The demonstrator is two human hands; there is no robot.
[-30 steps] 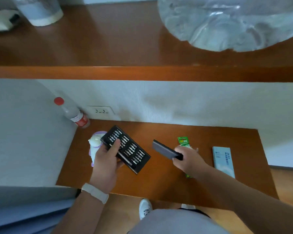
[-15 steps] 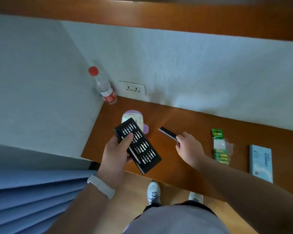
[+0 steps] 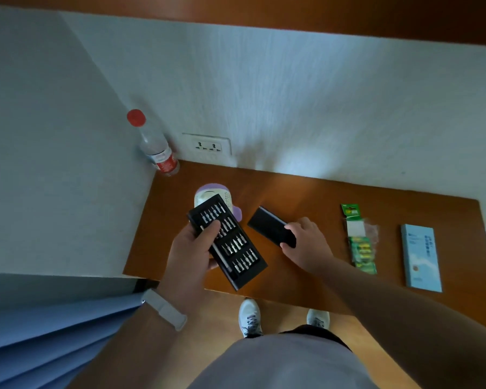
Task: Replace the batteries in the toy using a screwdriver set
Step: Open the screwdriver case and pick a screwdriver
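Black bit tray (image 3: 236, 248): up in the left hand (image 3: 191, 254) over the near-left part of the desk (image 3: 306, 192), long side running diagonally, rows of silver bits facing up.
Left hand pose: palm under the tray's left edge, fingers wrapped beneath, thumb flat across the top near the far end, pale wristband (image 3: 164, 307) on the wrist.
Right hand (image 3: 306, 245): knuckles up, fingers curled round the near end of the black cover (image 3: 270, 226), gripping it, forearm reaching in from lower right.
Cover spot: just right of the tray, not touching it; can't tell if resting on the desk tbh.
White-purple toy (image 3: 211, 196): lying on the desk, partly hidden behind the tray's far end.
Green batteries (image 3: 361, 245): pack on the desk right of the right hand, blue box (image 3: 420, 256) further right.
Back corner: red-capped bottle (image 3: 155, 144) beside the wall socket (image 3: 206, 146).
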